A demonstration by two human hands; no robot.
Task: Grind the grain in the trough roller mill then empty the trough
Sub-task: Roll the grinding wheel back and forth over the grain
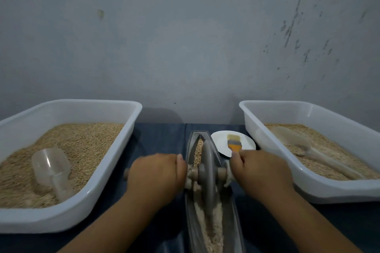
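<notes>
Two white rectangular plastic tubs flank the work: left tub (67, 150) at 9 o'clock, heaped with whole tan grain and a clear plastic scoop (51, 167); right tub (308, 141) at 3 o'clock, with paler meal and a second scoop (304, 146). Small white plate (221, 139) at 1 o'clock, carrying an orange-handled brush (234, 142). Dark blue cloth (160, 139) underneath. Centre, 6 to 12 o'clock: narrow grey metal trough (230, 217), grey wheel (206, 170) upright inside; whole grain (198, 151) ahead, crushed meal behind. Left hand (156, 176) and right hand (261, 170) each grip an axle handle.
</notes>
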